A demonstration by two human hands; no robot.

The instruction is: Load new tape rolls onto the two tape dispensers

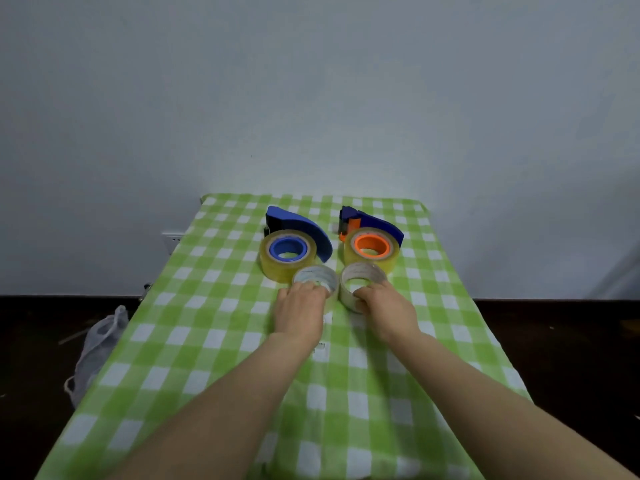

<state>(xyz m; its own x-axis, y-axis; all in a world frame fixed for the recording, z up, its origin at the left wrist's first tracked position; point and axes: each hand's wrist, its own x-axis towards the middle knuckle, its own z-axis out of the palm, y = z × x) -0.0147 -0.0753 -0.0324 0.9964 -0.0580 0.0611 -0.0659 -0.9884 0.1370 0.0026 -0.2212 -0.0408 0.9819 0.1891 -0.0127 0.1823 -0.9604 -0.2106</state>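
Two blue tape dispensers lie on the green checked tablecloth [207, 341]. The left dispenser [301, 226] carries a yellowish tape roll [273, 265] on a blue hub. The right dispenser [377, 221] carries a yellowish roll [389, 259] on an orange hub. In front of them are two thin, nearly empty cardboard cores. My left hand [299, 311] grips the left core [317, 275], fingers hooked over its near rim. My right hand [382, 311] grips the right core [363, 273], which is tilted up.
A white wall rises right behind the table's far edge [311, 197]. A pale plastic bag [100, 344] lies on the dark floor to the left. A wall socket [171, 240] shows at the table's left side. The near part of the cloth holds only my forearms.
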